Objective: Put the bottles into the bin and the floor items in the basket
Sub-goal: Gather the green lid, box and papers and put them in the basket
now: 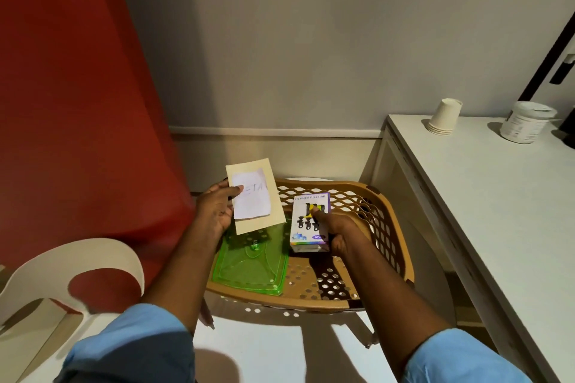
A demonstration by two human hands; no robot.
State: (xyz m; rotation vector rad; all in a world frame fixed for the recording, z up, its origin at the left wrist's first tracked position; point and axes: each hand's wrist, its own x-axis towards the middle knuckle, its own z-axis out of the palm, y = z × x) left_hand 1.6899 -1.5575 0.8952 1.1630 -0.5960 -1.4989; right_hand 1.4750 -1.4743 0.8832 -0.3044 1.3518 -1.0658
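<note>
A tan perforated plastic basket [387,221] sits on a white surface below me. A clear green plastic lid [252,264] lies flat in its left half. My left hand [216,211] grips a cream envelope [273,196] with a white slip of paper [253,200] on top, held over the basket's left rim. My right hand [336,232] holds a small white and purple printed box [308,222] upright inside the basket, thumb on its front. No bottle or bin is in view.
A white table [497,196] stands to the right with a stack of upturned paper cups [443,116] and a white tub [525,123]. A red curtain [77,102] hangs at left. A white plastic chair [62,274] is at lower left.
</note>
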